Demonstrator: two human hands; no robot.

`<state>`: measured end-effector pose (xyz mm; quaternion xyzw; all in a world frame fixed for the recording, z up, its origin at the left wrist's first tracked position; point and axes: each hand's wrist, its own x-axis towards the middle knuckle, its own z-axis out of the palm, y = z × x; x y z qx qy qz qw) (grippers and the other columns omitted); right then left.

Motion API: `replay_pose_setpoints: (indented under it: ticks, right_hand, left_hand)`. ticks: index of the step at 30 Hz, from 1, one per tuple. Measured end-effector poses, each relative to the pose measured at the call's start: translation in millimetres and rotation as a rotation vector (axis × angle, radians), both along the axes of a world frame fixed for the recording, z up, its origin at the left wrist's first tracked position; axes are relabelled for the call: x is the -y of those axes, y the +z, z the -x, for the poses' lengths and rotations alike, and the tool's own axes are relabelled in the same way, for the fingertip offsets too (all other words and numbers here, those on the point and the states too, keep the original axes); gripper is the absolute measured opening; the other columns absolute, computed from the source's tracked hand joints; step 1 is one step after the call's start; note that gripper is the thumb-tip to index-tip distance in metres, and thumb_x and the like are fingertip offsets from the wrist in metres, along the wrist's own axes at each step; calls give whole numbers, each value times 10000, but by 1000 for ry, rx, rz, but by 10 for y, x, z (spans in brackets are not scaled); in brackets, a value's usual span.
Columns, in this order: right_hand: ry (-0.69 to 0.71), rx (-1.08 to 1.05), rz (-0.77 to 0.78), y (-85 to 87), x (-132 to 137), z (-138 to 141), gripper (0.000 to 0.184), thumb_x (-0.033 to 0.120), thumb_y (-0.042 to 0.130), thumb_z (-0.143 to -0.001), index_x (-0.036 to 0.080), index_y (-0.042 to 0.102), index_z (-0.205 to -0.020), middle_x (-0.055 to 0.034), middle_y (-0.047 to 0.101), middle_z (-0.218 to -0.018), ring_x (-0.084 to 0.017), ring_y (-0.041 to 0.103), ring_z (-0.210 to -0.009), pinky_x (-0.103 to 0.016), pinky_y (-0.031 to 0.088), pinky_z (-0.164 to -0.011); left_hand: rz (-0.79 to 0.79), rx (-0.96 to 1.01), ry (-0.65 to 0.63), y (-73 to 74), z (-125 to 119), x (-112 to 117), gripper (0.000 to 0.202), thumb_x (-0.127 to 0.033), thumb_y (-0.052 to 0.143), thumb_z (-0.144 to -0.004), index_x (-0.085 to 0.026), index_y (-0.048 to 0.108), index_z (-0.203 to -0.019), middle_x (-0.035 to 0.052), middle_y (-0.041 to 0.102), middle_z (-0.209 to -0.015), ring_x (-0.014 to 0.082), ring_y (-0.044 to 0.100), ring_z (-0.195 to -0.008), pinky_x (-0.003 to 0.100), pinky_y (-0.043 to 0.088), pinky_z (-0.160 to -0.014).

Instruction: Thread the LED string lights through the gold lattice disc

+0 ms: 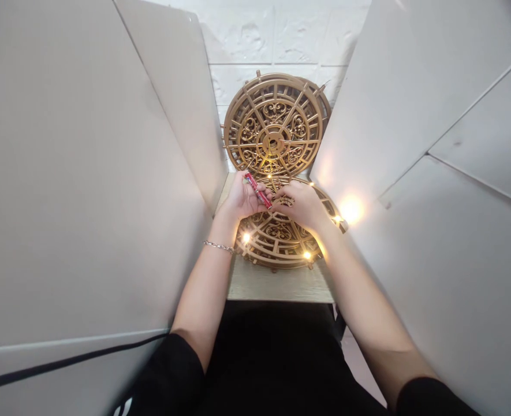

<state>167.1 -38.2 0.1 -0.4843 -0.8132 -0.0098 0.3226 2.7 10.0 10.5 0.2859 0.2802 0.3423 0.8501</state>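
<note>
Wooden tabletop (276, 284) carries a gold filigree disc (276, 240) lying flat, small lights glowing along its rim, so both hands can work from above. Left hand (242, 199) grips a red tool (257, 190); right hand (302, 205) rests curled on the lattice, steadying it. Behind, more gold discs (275, 124) lean against the wall.

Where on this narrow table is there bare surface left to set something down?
One bare strip: the near edge of the table, between the flat gold grille and the person's lap. Farther back is crowded: the left hand holds a red tool, the right hand rests on the flat grille, and more grilles lean on the wall. Grey panels close both sides.
</note>
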Motion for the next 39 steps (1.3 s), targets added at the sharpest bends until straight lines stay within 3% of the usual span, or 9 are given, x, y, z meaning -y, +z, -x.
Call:
replay_pose_setpoints:
  ticks: [10, 20, 34, 39]
  right_hand:
    - [-62, -6, -7, 23, 21, 6, 255, 375, 634, -692, 210, 587, -881, -52, 601, -880, -221, 529, -892, -362, 352, -799]
    - [83, -158, 26, 94, 52, 15, 145, 331, 592, -746, 186, 587, -735, -21, 559, -739, -148, 488, -716, -269, 357, -654]
    - [39, -52, -18, -5, -8, 32, 152, 339, 552, -775, 195, 602, -764, -28, 546, -732, -161, 507, -739, -301, 381, -682]
    - [-30, -36, 18, 70, 9, 13, 284, 422, 560, -752, 202, 608, -925, -64, 576, -876, -210, 532, -875, -389, 405, -787]
  left_hand:
    - [-54, -14, -11, 20, 32, -20, 473, -491, 184, -805, -174, 436, -560, 76, 578, -586, 173, 592, -559, 330, 486, -571]
    - [-26, 108, 54, 13, 34, -32, 472, -459, 154, -832, -179, 404, -547, 54, 556, -564, 154, 589, -556, 267, 478, -509]
    - [-42, 79, 60, -49, -25, -53, 471, -468, 162, -827, -181, 406, -545, 54, 543, -558, 146, 577, -554, 253, 472, -513]
    - [-38, 71, 86, -43, -23, -47, 469, -464, 158, -830, -182, 404, -548, 62, 550, -565, 159, 580, -567, 276, 479, -541]
